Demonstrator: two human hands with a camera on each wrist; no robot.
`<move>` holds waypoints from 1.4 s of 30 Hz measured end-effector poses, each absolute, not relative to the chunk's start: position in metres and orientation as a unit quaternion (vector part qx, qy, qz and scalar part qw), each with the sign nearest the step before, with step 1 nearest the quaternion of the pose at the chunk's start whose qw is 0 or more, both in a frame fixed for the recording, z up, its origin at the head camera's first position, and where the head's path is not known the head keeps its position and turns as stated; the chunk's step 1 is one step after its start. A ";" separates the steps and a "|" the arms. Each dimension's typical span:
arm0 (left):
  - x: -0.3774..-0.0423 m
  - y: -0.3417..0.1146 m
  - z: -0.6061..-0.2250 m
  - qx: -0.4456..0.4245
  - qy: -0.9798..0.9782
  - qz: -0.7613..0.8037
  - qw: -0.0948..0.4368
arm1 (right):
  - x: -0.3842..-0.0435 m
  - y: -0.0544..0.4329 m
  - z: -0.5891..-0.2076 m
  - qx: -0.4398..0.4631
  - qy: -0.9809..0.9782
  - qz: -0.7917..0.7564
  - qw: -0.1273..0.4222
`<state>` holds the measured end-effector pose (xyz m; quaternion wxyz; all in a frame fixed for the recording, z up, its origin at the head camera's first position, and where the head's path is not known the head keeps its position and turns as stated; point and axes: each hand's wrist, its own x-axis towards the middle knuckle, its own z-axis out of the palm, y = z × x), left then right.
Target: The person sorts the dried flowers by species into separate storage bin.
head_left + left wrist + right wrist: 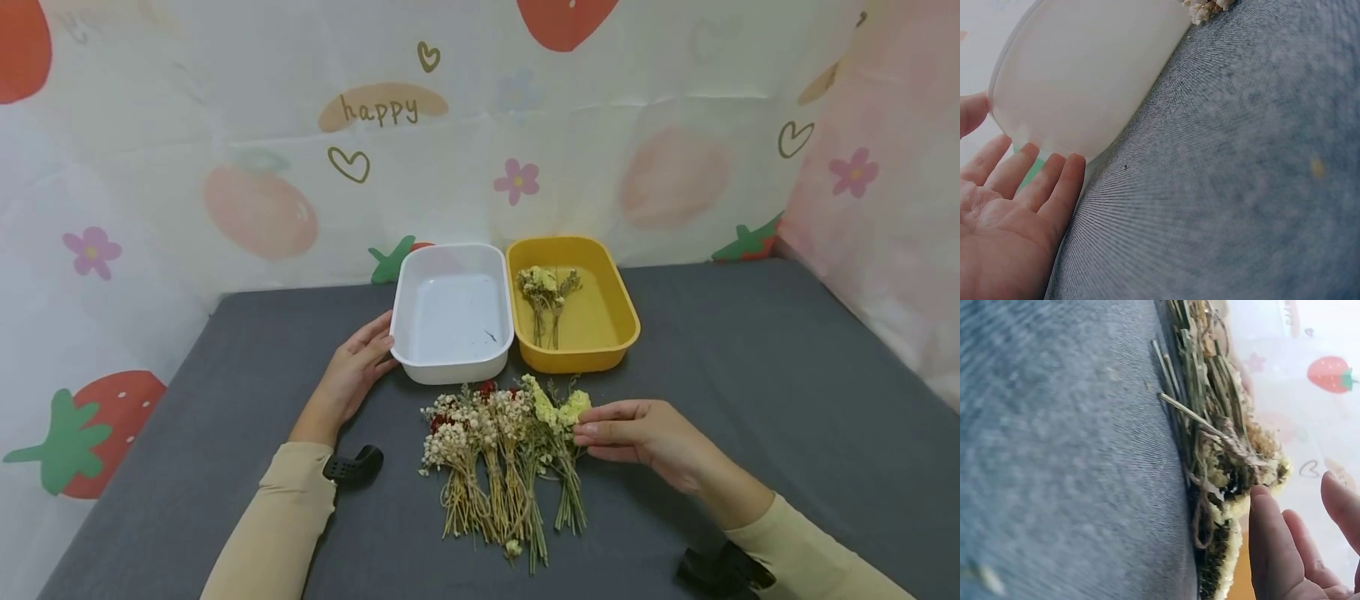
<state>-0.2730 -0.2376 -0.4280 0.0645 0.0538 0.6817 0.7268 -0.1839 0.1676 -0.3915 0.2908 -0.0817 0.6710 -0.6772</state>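
Observation:
My left hand [352, 375] rests at the left side of a white plastic tray [450, 312], its fingers extended along the outer wall. In the left wrist view the fingertips [1072, 161] meet that wall and the thumb is at the rim. On the dark cloth in front lie several bunches of dried flowers [480, 454], cream, dark red and yellow, tied with twine. My right hand [656, 437] is beside the rightmost bunch of yellow dried flowers [566, 458]. Its fingertips touch the blossoms while the thumb stays apart in the right wrist view.
To the right of the white tray, close against it, stands a yellow tray [600, 312] holding small yellow dried flower bunches [547, 292]. A few dark bits [491, 336] lie in the white tray. Behind both hangs a printed curtain [480, 125].

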 end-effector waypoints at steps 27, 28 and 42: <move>-0.272 -0.237 -0.427 0.051 0.678 0.730 0.064 | -0.181 0.161 -0.402 -0.082 0.666 -0.665 0.327; -0.272 -0.237 -0.426 0.050 0.678 0.731 0.064 | -0.181 0.161 -0.402 -0.084 0.665 -0.665 0.329; -0.273 -0.236 -0.427 0.054 0.684 0.725 0.064 | -0.180 0.159 -0.408 -0.065 0.661 -0.661 0.349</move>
